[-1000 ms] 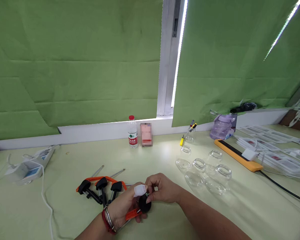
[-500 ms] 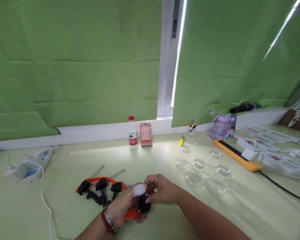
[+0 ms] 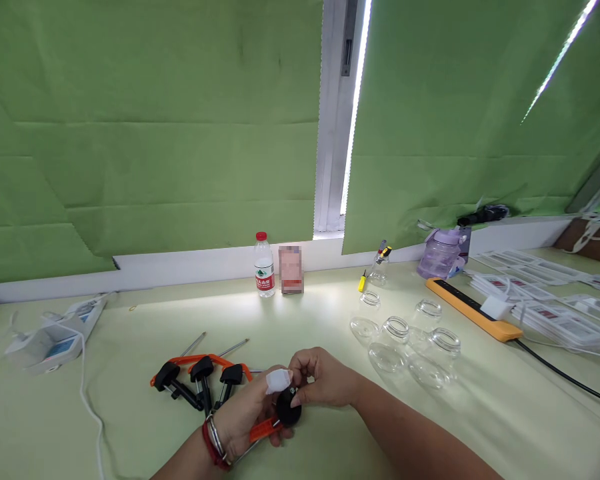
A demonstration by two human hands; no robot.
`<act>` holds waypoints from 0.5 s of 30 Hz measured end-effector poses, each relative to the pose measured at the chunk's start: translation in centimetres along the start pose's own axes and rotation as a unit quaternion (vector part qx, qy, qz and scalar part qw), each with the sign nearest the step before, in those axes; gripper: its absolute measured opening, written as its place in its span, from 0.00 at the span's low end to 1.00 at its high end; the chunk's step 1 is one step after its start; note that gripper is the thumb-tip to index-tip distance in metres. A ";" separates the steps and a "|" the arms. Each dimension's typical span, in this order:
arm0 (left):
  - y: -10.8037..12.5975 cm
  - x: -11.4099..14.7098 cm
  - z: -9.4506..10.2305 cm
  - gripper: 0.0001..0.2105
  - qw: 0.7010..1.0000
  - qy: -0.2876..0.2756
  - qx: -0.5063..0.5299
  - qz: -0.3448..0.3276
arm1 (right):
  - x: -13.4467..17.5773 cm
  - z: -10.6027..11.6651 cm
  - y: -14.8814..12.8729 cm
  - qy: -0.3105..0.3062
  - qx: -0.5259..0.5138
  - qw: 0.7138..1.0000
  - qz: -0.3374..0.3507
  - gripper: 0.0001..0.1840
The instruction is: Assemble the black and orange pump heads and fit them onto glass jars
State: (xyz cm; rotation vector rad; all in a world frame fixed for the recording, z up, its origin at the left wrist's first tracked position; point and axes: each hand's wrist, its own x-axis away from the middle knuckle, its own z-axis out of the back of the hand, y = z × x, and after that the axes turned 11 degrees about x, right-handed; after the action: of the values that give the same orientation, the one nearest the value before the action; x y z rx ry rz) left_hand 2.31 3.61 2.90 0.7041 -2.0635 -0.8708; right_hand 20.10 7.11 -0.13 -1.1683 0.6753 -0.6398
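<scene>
Wrapped around a tool-like part with a black round head (image 3: 289, 407), an orange arm and a thin metal rod, my left hand (image 3: 250, 413) is closed. A white wrap covers its thumb. My right hand (image 3: 325, 378) pinches at the top of the same black head, thumb on its edge; whether a small piece is between the fingertips is hidden. Just left of my hands, several similar parts with black heads (image 3: 200, 370), orange arms and metal rods lie on the table.
Several clear glass jars (image 3: 396, 328) stand at the right, near a yellow-handled screwdriver (image 3: 363, 283). A water bottle (image 3: 265, 273) and a blurred pink box (image 3: 291, 270) stand by the wall. Power strips (image 3: 473, 310) with cords lie on both sides; a purple jug (image 3: 439, 253) is at back right.
The view has shifted very slightly. Both hands keep the same hold on the black and orange part.
</scene>
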 end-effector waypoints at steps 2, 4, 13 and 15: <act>0.0 0.1 0.0 0.17 1.000 -0.003 0.001 0.001 | 0.0 0.0 0.0 -0.004 -0.002 1.000 -0.005 0.17; -0.1 0.1 0.1 0.17 1.000 -0.005 0.004 0.000 | 0.0 0.0 -0.1 -0.007 -0.005 1.000 -0.006 0.17; 0.1 -0.1 -0.1 0.17 1.000 -0.005 0.005 0.003 | 0.0 0.0 0.0 -0.005 -0.013 1.000 -0.006 0.17; 0.2 0.0 -0.2 0.17 1.000 -0.001 0.004 0.000 | 0.0 0.0 0.1 -0.006 -0.012 1.000 -0.007 0.17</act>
State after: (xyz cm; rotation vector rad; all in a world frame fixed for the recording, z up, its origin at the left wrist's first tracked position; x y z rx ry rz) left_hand 2.44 3.65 3.12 0.7075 -2.0697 -0.8641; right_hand 20.10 7.16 -0.19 -1.1998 0.6672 -0.6378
